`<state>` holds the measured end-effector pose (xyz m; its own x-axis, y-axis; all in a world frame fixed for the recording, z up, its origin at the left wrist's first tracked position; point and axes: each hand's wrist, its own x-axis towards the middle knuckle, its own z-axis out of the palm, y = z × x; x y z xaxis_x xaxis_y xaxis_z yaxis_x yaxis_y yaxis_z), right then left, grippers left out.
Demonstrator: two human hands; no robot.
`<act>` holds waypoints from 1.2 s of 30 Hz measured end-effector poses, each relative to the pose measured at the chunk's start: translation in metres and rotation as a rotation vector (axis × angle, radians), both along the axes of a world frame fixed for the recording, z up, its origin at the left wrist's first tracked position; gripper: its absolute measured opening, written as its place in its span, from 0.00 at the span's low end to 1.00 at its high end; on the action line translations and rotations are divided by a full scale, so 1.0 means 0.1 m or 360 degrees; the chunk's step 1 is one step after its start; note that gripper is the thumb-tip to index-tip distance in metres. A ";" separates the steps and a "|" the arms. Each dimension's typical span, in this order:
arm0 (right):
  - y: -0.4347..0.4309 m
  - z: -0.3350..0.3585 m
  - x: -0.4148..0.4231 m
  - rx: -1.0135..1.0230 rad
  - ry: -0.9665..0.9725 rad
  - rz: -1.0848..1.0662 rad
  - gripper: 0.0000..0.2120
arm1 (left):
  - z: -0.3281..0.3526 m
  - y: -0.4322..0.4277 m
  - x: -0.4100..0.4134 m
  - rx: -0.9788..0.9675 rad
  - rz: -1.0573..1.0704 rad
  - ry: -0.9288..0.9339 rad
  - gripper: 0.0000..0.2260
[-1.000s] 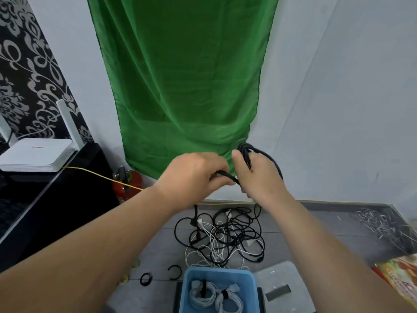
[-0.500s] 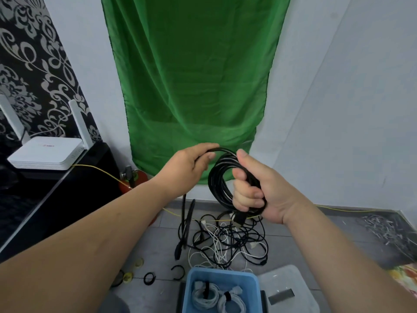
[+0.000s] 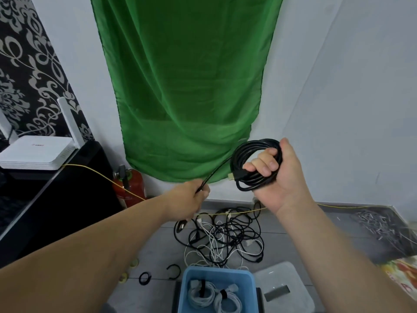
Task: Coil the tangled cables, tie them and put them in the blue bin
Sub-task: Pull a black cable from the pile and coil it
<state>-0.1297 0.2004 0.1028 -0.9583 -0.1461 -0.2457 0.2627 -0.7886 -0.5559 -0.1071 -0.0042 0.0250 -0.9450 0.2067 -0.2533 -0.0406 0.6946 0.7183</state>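
Since the earlier picture, the left hand point(image 3: 191, 199) has been moved down and away from the coil, so the two hands are now held apart. One round black coil point(image 3: 250, 145) of smooth cable is gripped by the right hand point(image 3: 279, 186), right of the middle of the frame, with fingers curled through its loops. One thin black strand point(image 3: 215, 172) is stretched straight from the coil down to the left hand, where it is pinched. One messy pile point(image 3: 225, 236) of black and white cables is seen on the grey floor, low in the middle. One blue bin point(image 3: 216, 271) of smooth plastic is seen at the bottom edge, and two white coils point(image 3: 199, 295) with black ties are kept inside it. One closed black ring point(image 3: 140, 279) and one open black ring point(image 3: 173, 265) are laid on the floor left of the bin. One green cloth point(image 3: 180, 86) is hung at the top middle.
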 end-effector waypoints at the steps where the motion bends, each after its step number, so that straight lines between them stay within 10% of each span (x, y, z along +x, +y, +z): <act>1: 0.00 -0.02 -0.03 0.0020 -0.0054 -0.0079 0.23 | 0.00 0.03 0.04 -0.0023 -0.0039 -0.0027 0.07; 11: 0.10 -0.26 -0.15 0.0934 -0.0188 -0.0587 0.21 | 0.12 0.52 0.29 -0.0341 -0.0612 0.0060 0.06; 24: 0.06 -0.52 -0.11 0.2896 0.0810 -0.0229 0.29 | 0.53 0.34 0.17 0.0009 -0.0367 0.0308 0.06; 30: -0.02 -0.39 0.08 0.2472 0.0721 0.0619 0.32 | 0.54 -0.15 0.00 0.0220 0.0009 0.0761 0.06; 36: -0.13 -0.26 0.18 0.1342 0.0314 0.1126 0.35 | 0.48 -0.31 -0.08 0.0415 0.0310 0.0881 0.04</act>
<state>-0.1118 0.1869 0.0769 -0.7585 -0.5320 -0.3762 0.3512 0.1525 -0.9238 -0.1150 -0.0355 0.0728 -0.9480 0.0070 0.3182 0.2768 0.5115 0.8135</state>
